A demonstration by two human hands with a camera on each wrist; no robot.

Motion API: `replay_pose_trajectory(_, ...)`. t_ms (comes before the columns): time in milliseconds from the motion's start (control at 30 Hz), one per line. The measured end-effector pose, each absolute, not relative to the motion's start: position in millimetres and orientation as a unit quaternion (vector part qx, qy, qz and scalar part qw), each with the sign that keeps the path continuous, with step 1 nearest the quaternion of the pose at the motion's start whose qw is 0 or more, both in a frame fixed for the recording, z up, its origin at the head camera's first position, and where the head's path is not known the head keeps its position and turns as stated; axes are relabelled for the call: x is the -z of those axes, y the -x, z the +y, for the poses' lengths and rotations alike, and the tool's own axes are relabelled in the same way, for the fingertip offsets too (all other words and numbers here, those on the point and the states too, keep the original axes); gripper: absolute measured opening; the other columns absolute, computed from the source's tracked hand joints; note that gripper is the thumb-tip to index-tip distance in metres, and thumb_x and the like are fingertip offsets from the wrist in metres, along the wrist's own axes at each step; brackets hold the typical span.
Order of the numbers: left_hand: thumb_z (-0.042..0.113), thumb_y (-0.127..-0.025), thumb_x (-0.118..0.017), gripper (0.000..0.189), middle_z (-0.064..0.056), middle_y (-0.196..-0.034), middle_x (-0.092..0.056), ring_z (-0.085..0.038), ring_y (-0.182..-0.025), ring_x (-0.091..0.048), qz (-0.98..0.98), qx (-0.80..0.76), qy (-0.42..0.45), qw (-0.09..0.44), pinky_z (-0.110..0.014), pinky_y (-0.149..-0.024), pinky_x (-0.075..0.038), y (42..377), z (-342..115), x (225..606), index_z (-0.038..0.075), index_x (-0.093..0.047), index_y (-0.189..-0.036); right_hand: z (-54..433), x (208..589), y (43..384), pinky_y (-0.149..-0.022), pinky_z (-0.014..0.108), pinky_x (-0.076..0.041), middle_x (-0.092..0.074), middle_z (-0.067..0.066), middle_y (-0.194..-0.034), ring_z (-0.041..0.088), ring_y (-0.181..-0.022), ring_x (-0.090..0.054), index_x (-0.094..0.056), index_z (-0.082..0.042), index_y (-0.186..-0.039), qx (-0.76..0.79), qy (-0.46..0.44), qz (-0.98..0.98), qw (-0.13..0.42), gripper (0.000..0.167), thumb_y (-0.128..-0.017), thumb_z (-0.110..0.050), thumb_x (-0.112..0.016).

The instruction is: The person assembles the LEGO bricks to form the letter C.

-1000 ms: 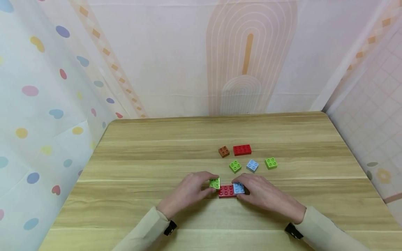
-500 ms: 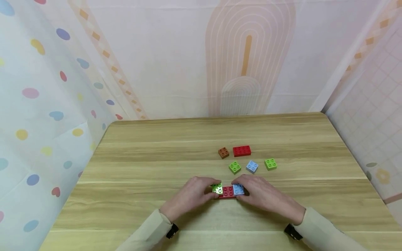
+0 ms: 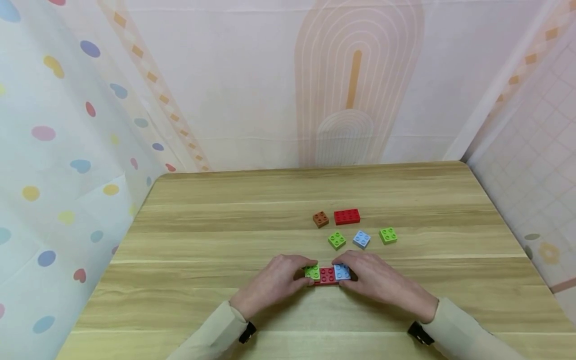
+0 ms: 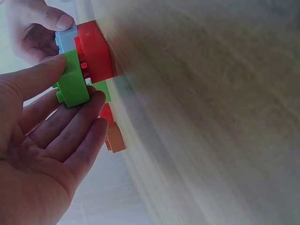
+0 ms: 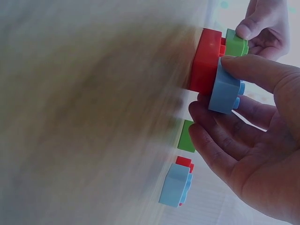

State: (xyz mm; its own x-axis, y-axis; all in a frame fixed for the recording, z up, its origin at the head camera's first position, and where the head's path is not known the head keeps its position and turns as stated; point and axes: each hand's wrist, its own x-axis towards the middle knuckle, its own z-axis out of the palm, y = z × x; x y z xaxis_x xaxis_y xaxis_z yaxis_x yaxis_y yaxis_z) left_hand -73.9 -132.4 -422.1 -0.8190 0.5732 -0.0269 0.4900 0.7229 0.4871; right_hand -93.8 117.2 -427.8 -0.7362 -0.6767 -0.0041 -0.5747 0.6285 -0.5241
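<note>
In the head view a red building brick lies near the front of the table, long side left to right. My left hand pinches a green brick between thumb and fingers, over the red brick's left end. In the left wrist view that green brick sits slightly tilted at the red brick's studs, some of which show beside it. My right hand pinches a light blue brick on the red brick's right end. The blue brick lies close against the red one in the right wrist view.
Behind the hands lie loose bricks: a brown one, a long red one, a green one, a light blue one and another green one. Patterned cloth hangs behind the wooden table.
My left hand has brought the green brick rightward and toward me, from beside the red brick's far left corner to over its left end. The right hand has stayed on the blue brick.
</note>
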Motion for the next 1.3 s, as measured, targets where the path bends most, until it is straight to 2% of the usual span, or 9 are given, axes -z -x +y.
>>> replay_pose_trajectory(633, 0.025, -0.092, -0.073, 0.038, -0.004, -0.120, -0.069, -0.016, -0.110, -0.065, 0.926, -0.214, -0.296, 0.092, -0.034, -0.095, -0.052, 73.7, -129.4, 422.8, 0.008, -0.068, -0.125, 116.8, 427.3, 94.3, -0.085, 0.036, -0.054, -0.066, 0.000, -0.113, 0.015, -0.103, -0.061, -0.066, -0.009, -0.121, 0.256, 0.340, 0.897, 0.119, 0.037, -0.087, -0.020, -0.077)
replay_pose_trajectory(833, 0.026, -0.094, -0.070, 0.038, -0.004, -0.120, -0.069, -0.013, -0.107, -0.065, 0.926, -0.209, -0.303, 0.088, -0.030, -0.092, -0.053, 72.0, -128.6, 424.6, 0.008, -0.066, -0.127, 117.6, 428.0, 93.9, -0.085, 0.035, -0.054, -0.066, -0.001, -0.112, 0.014, -0.102, -0.061, -0.066, -0.009, -0.120, 0.258, 0.338, 0.897, 0.119, 0.037, -0.087, -0.020, -0.078)
replay_pose_trajectory(1100, 0.022, -0.091, -0.074, 0.043, -0.003, -0.126, -0.066, -0.014, -0.115, -0.061, 0.912, -0.268, -0.278, 0.140, -0.032, -0.099, -0.049, 77.5, -134.9, 427.1, 0.009, -0.063, -0.131, 117.0, 428.2, 94.4, -0.089, 0.039, -0.053, -0.066, 0.001, -0.115, 0.017, -0.106, -0.061, -0.065, -0.009, -0.122, 0.254, 0.338, 0.898, 0.119, 0.039, -0.087, -0.021, -0.077)
replay_pose_trajectory(1300, 0.013, -0.090, -0.073, 0.038, -0.001, -0.116, -0.067, -0.006, -0.099, -0.063, 0.876, -0.367, -0.248, 0.192, -0.025, -0.087, -0.053, 82.8, -142.0, 429.6, 0.010, -0.062, -0.126, 118.3, 427.2, 94.1, -0.093, 0.043, -0.052, -0.065, 0.004, -0.120, 0.022, -0.111, -0.061, -0.064, -0.007, -0.125, 0.255, 0.334, 0.899, 0.120, 0.043, -0.087, -0.021, -0.077)
